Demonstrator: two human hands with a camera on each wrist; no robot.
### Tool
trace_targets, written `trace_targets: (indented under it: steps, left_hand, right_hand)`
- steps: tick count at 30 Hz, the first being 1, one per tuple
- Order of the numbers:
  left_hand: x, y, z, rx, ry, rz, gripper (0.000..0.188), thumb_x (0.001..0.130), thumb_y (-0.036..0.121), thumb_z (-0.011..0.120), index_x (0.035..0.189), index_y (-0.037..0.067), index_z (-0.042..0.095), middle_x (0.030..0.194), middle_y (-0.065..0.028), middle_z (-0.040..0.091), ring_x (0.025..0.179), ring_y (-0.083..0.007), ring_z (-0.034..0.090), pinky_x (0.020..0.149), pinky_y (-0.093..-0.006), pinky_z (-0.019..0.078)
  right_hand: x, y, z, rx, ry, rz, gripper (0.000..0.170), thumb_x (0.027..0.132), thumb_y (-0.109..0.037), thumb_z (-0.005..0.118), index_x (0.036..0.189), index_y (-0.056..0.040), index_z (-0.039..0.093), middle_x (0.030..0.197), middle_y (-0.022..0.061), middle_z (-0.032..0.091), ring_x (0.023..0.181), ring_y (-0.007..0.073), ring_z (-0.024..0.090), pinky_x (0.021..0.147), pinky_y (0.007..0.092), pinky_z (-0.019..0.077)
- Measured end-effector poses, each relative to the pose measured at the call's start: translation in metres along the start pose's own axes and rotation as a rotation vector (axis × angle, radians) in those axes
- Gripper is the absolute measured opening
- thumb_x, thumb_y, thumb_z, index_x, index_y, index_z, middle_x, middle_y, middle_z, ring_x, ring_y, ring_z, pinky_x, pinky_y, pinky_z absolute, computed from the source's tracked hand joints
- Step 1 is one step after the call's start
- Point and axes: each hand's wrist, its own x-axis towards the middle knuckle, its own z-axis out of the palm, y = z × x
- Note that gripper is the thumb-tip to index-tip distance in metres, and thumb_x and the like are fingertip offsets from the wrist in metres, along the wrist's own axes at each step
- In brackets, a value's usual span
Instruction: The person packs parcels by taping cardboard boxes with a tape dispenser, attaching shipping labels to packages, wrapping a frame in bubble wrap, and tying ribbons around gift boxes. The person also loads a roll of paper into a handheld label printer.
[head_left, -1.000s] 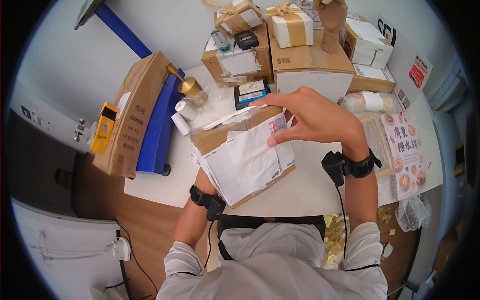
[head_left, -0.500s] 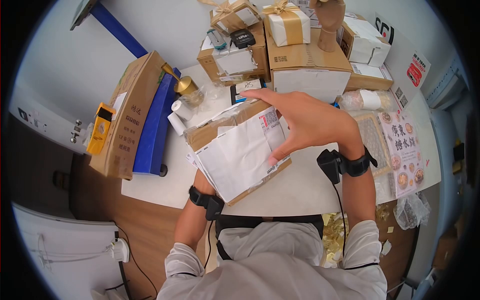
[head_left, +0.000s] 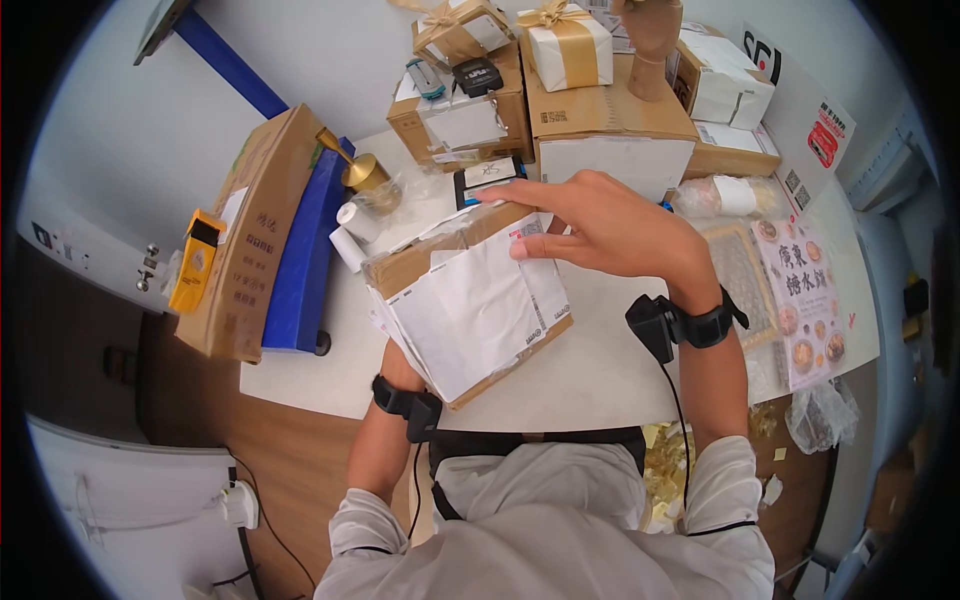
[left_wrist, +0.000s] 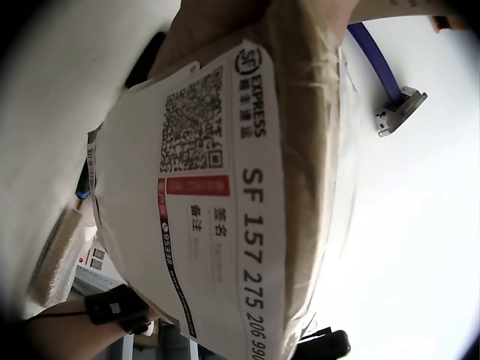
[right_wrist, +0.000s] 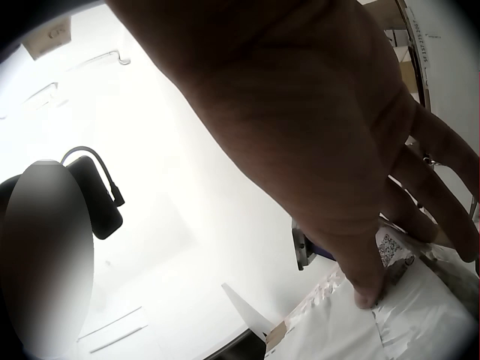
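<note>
A brown cardboard package (head_left: 470,310) with white paper labels is tilted over the table's front half. My right hand (head_left: 610,230) grips its upper right corner, thumb on the labelled face and fingers over the top edge. The right wrist view shows the thumb of my right hand (right_wrist: 315,142) pressed on the package's white wrapping (right_wrist: 412,307). Behind the package's lower left side is my left hand (head_left: 402,368); only the part near the wrist shows, its fingers hidden. In the left wrist view, the shipping label (left_wrist: 202,195) with a QR code fills the middle.
Boxes (head_left: 610,120), some with gold ribbons, stand at the back beside a wooden hand model (head_left: 650,50). A brass-coloured object (head_left: 366,173), white rolls (head_left: 348,248) and a black-and-blue case (head_left: 487,180) lie behind the package. A printed sheet (head_left: 800,290) is at right.
My right thumb has moved up the labelled face toward the top edge. The package has shifted slightly left in the head view, as has the background.
</note>
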Motion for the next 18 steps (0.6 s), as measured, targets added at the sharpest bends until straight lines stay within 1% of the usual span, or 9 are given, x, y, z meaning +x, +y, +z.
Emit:
trace_targets:
  steps: [3, 5, 6, 9, 11, 12, 15, 16, 18]
  left_hand:
    - [-0.008, 0.011, -0.004, 0.273, 0.043, 0.078, 0.059, 0.105, 0.046, 0.04, 0.15, 0.008, 0.037, 0.154, -0.0168, 0.042, 0.137, -0.0328, 0.046, 0.114, -0.05, 0.0397]
    - [-0.019, 0.026, -0.009, 1.505, 0.117, 0.433, 0.042, 0.105, 0.025, 0.05, 0.139, 0.0, 0.047, 0.135, -0.0134, 0.058, 0.119, -0.0213, 0.06, 0.094, -0.033, 0.0557]
    - [-0.019, 0.03, -0.004, 1.501, 0.113, 0.43, 0.042, 0.105, 0.025, 0.05, 0.139, 0.0, 0.047, 0.135, -0.0134, 0.058, 0.119, -0.0213, 0.06, 0.094, -0.033, 0.0557]
    - [-0.008, 0.053, 0.018, 0.499, -0.046, 0.175, 0.041, 0.105, 0.025, 0.049, 0.136, -0.001, 0.05, 0.129, -0.0128, 0.062, 0.117, -0.0204, 0.061, 0.096, -0.0319, 0.0537]
    - [-0.003, 0.072, 0.035, -0.17, -0.132, 0.007, 0.04, 0.105, 0.026, 0.049, 0.134, -0.001, 0.051, 0.126, -0.0124, 0.064, 0.115, -0.0199, 0.061, 0.097, -0.0312, 0.0524]
    - [-0.001, 0.073, 0.051, 0.071, 0.277, 0.032, 0.037, 0.106, 0.026, 0.047, 0.126, -0.003, 0.058, 0.114, -0.0108, 0.068, 0.103, -0.0183, 0.065, 0.095, -0.0307, 0.0502]
    - [-0.002, 0.073, 0.064, 0.365, -0.084, -0.015, 0.035, 0.106, 0.024, 0.048, 0.118, -0.004, 0.064, 0.102, -0.0095, 0.07, 0.09, -0.015, 0.064, 0.086, -0.0262, 0.0482]
    - [-0.002, 0.072, 0.072, 0.425, -0.081, -0.061, 0.037, 0.105, 0.019, 0.047, 0.123, -0.009, 0.061, 0.106, -0.0139, 0.071, 0.093, -0.018, 0.065, 0.088, -0.031, 0.0508]
    - [-0.001, 0.063, 0.09, 0.453, -0.052, -0.076, 0.037, 0.104, 0.018, 0.049, 0.125, -0.01, 0.06, 0.107, -0.014, 0.071, 0.092, -0.0168, 0.065, 0.085, -0.0292, 0.0513]
  right_hand:
    - [-0.001, -0.006, -0.004, -0.069, 0.003, 0.071, 0.05, 0.096, -0.038, 0.064, 0.135, -0.0065, 0.057, 0.066, 0.0175, 0.061, 0.067, 0.0356, 0.061, 0.068, 0.0439, 0.048]
    - [-0.004, -0.006, -0.006, -0.162, 0.139, 0.124, 0.049, 0.099, -0.041, 0.058, 0.132, -0.0048, 0.059, 0.063, 0.0159, 0.06, 0.067, 0.036, 0.061, 0.069, 0.0437, 0.0483]
    - [-0.005, -0.005, -0.009, -0.163, 0.137, 0.129, 0.049, 0.099, -0.041, 0.058, 0.132, -0.0048, 0.059, 0.063, 0.0159, 0.06, 0.067, 0.036, 0.061, 0.069, 0.0437, 0.0483]
    - [-0.005, 0.001, -0.015, -0.216, 0.227, 0.166, 0.051, 0.101, -0.045, 0.054, 0.131, -0.0044, 0.06, 0.06, 0.0154, 0.058, 0.065, 0.0361, 0.061, 0.069, 0.0434, 0.0486]
    - [-0.007, 0.008, -0.016, -0.203, 0.306, 0.139, 0.049, 0.102, -0.041, 0.056, 0.138, -0.0081, 0.055, 0.076, 0.0155, 0.069, 0.055, 0.0276, 0.054, 0.06, 0.0368, 0.0456]
    - [-0.008, 0.006, -0.018, -0.2, 0.3, 0.136, 0.049, 0.102, -0.041, 0.056, 0.138, -0.0081, 0.055, 0.076, 0.0155, 0.069, 0.055, 0.0276, 0.054, 0.06, 0.0368, 0.0456]
    - [-0.006, -0.004, -0.023, -0.222, 0.223, 0.242, 0.047, 0.102, -0.04, 0.055, 0.135, -0.0069, 0.057, 0.075, 0.0154, 0.068, 0.056, 0.0273, 0.056, 0.061, 0.0374, 0.046]
    - [-0.005, -0.005, -0.022, -0.216, 0.224, 0.252, 0.048, 0.102, -0.043, 0.053, 0.129, -0.005, 0.06, 0.066, 0.0148, 0.064, 0.059, 0.0303, 0.058, 0.062, 0.0394, 0.0466]
    - [-0.003, -0.003, -0.018, -0.211, 0.217, 0.256, 0.05, 0.102, -0.047, 0.051, 0.123, -0.003, 0.064, 0.058, 0.0141, 0.059, 0.061, 0.0334, 0.061, 0.062, 0.0415, 0.0472]
